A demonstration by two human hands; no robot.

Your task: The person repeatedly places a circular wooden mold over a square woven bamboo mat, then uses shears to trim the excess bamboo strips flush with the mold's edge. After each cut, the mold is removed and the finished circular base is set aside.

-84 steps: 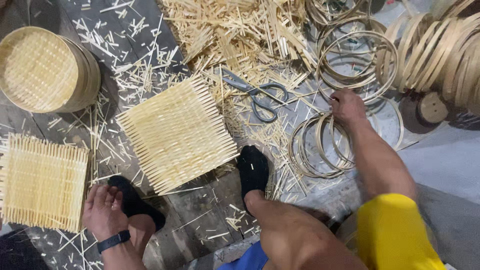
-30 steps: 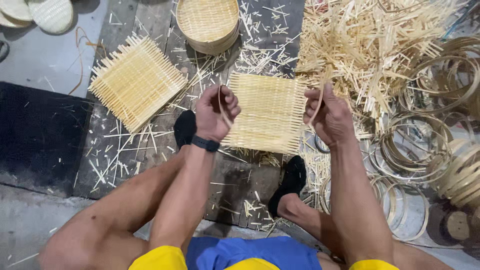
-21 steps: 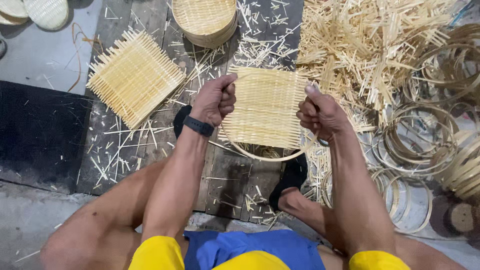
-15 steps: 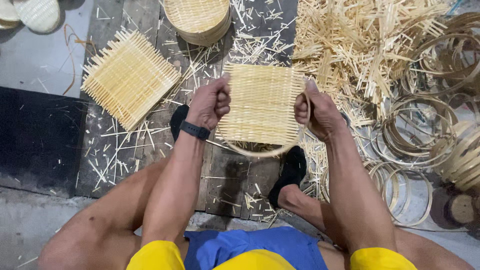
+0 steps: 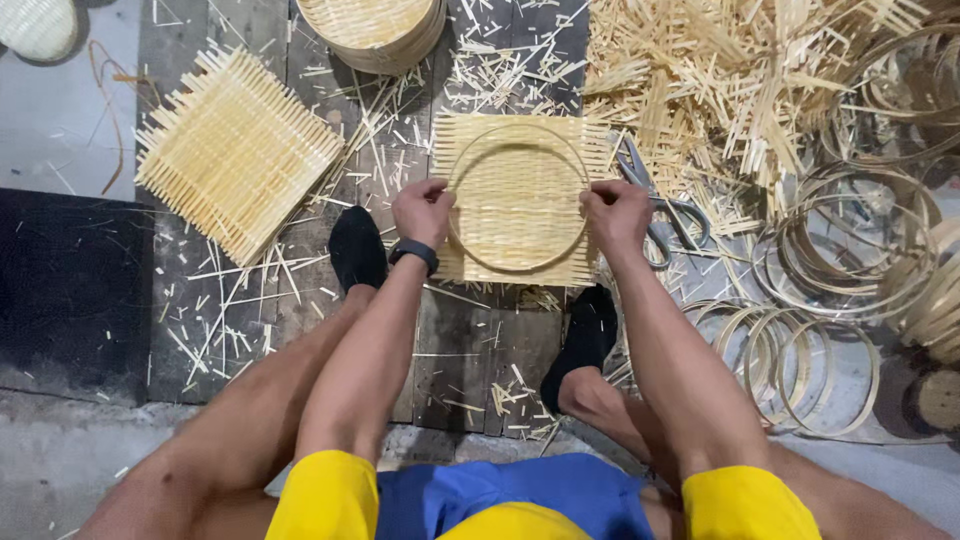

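Landmark: the square pale woven bamboo mat (image 5: 520, 200), now lying flat on the dark planks (image 5: 250, 300); a moment ago we held it lifted. Left of it, a second woven square (image 5: 235, 150). Our left hand (image 5: 422, 210) and right hand (image 5: 615, 212) pinch a thin round bamboo hoop (image 5: 518, 128) against it. Right of it, metal scissors (image 5: 660, 205).

Both your arms reach forward, nearly straight, between your spread knees. Your left hand (image 5: 422, 210), a dark band on its wrist, is curled with fingers pinched at the left edge of the woven bamboo mat (image 5: 520, 200). Your right hand (image 5: 615, 212) mirrors it, knuckles up, gripping at the mat's right edge.
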